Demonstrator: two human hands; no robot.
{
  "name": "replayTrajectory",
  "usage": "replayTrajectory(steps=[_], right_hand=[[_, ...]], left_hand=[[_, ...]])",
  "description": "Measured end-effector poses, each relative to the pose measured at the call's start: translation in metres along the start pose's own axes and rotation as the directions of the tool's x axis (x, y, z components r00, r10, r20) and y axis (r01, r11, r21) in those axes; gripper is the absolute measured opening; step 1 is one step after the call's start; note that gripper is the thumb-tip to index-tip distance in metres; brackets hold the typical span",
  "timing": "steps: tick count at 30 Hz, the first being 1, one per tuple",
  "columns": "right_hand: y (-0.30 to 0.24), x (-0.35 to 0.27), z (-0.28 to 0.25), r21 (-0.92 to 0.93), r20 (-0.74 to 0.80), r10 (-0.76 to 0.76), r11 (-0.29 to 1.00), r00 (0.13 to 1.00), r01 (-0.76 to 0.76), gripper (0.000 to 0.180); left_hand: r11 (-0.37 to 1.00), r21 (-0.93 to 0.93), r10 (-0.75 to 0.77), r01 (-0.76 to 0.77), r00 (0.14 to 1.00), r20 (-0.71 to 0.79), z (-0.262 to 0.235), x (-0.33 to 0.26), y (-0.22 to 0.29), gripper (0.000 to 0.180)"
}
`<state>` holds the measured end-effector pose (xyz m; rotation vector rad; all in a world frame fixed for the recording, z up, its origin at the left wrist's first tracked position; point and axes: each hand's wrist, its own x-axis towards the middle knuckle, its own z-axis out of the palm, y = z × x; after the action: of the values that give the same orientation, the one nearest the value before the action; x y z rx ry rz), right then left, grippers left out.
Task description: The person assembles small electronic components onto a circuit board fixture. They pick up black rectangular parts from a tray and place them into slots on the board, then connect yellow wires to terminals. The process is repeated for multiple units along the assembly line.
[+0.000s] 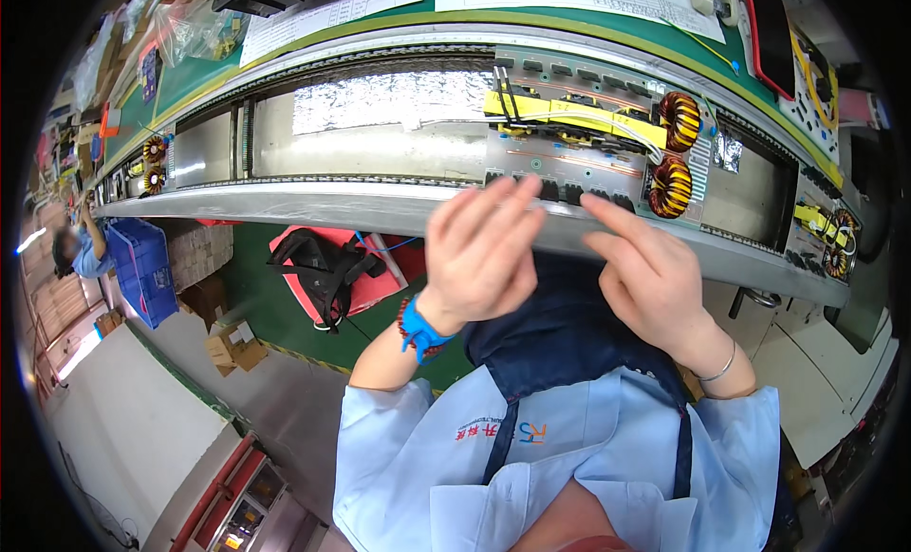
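My left hand [479, 258] is raised in front of my chest with its fingers stretched and slightly blurred, holding nothing. My right hand [645, 272] is lifted beside it, index finger extended toward the conveyor rail, also empty. Both hover just in front of the metal edge of the conveyor line [313, 210]. Just beyond my fingertips a grey circuit board [579, 153] rides on the line, carrying yellow parts and two copper-wound toroid coils [671, 187]. I wear a light blue jacket, a blue wristband on the left wrist and a thin bangle on the right.
A second board with coils [824, 231] sits to the right on the line, another one far left [152, 163]. Paper sheets [332, 11] lie on the green bench behind. Below lie a black backpack [323, 267], a blue crate [142, 267], cardboard boxes [235, 348]; a person [81, 243] works at left.
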<state>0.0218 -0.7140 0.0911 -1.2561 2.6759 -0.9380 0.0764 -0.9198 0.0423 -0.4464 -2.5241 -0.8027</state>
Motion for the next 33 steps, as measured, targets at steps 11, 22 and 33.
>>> replayTrajectory(steps=[11, 22, 33], right_hand=[[0.000, 0.053, 0.011, -0.209, -0.033, 0.076, 0.975, 0.997, -0.081, 0.025], [0.009, 0.053, 0.012, -0.308, 0.018, 0.074, 0.949, 0.997, -0.064, 0.024], [0.021, 0.043, -0.003, -0.245, -0.107, 0.090, 0.963, 0.990, -0.114, 0.031]], left_hand=[[0.996, 0.057, -0.058, 0.061, 0.997, -0.045, 0.003, 0.044, -0.025, 0.037], [0.994, 0.085, -0.072, 0.075, 0.996, -0.044, 0.021, 0.043, -0.014, 0.038], [0.995, 0.069, -0.069, 0.073, 0.996, -0.064, 0.019, 0.049, -0.012, 0.036]])
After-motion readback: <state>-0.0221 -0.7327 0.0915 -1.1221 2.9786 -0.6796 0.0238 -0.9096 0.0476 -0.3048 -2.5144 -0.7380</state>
